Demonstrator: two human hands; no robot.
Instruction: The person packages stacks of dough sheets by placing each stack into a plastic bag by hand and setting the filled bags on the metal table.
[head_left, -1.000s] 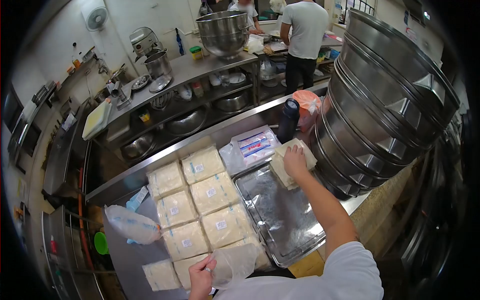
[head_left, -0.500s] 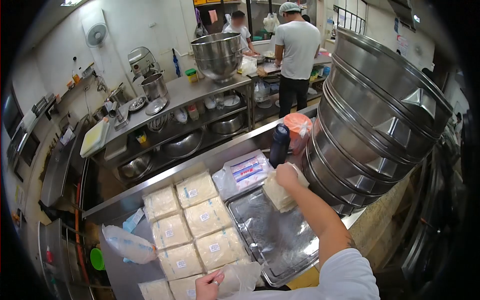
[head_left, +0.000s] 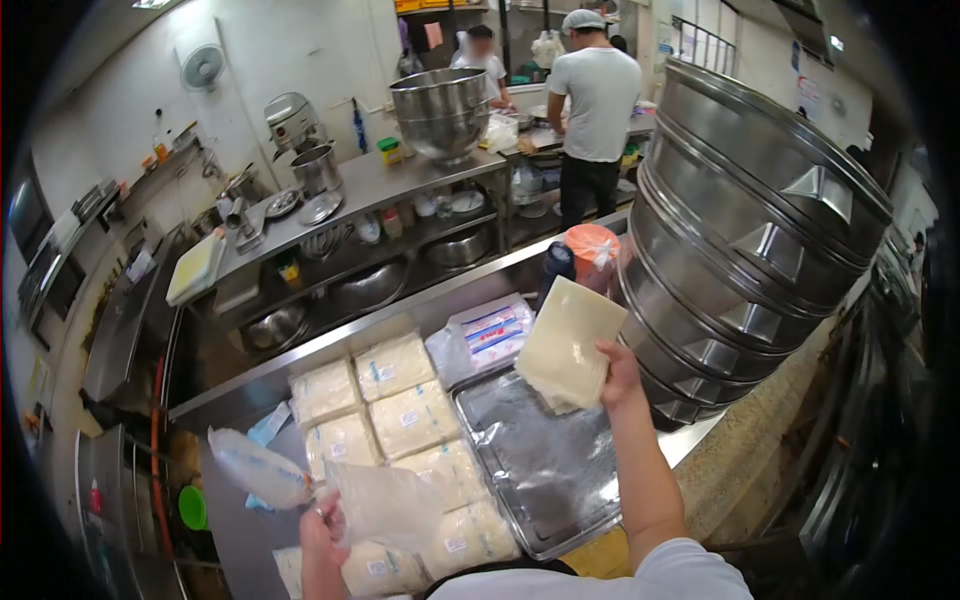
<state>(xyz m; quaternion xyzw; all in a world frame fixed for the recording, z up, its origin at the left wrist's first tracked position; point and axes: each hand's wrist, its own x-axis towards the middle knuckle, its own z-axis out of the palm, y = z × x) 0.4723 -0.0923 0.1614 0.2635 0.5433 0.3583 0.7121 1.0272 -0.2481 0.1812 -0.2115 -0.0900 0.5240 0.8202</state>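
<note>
My right hand (head_left: 620, 374) grips the edge of a stack of thin, pale square wrapper sheets (head_left: 572, 335), lifted and tilted above the metal tray (head_left: 535, 470). Over at the lower left, my left hand (head_left: 324, 532) pinches a clear plastic bag (head_left: 385, 503), which spreads out to the right and looks flat. Beneath the bag, several plastic-wrapped packs (head_left: 410, 418) of similar pale sheets lie in two rows on the steel table. A rolled bundle of clear plastic (head_left: 258, 470) lies left of the packs.
Tall stacked steel steamers (head_left: 740, 240) stand at the right. Behind the sheets are a dark bottle (head_left: 557, 268), an orange-lidded container (head_left: 592, 243) and a printed plastic packet (head_left: 495, 335). Two people, one in a white shirt (head_left: 597, 100), work at the back counter.
My right hand has turned the stack of sheets up, so its broad face shows. My left hand has moved left and up with the plastic bag, which now spreads over the packs.
</note>
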